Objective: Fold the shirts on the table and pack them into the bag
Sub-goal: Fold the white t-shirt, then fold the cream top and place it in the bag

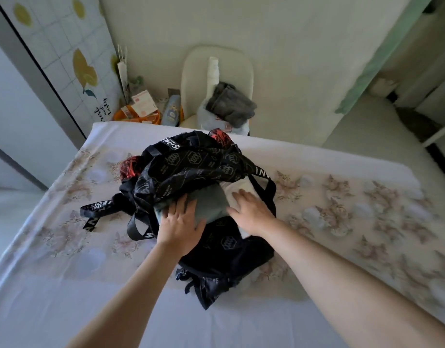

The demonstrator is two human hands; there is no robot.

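A black bag (191, 169) with white printed logos and lettered straps lies open on the table (354, 197), its mouth facing me. In the mouth sits a folded grey-green shirt (211, 202), with a folded white shirt (237, 188) beside it on the right. My left hand (181, 222) lies flat with spread fingers on the grey-green shirt's near left edge. On the shirts' right side rests my right hand (251, 212), fingers straight, touching both the grey-green and the white fabric. A red-and-black garment (128, 167) shows behind the bag.
The table wears a pale floral cloth. Behind it stands a cream chair (216, 71) holding a grey folded cloth (231, 101) and a plastic bag. An orange basket (138, 114) with boxes sits at the back left by the wall. Loose bag straps (95, 212) trail left.
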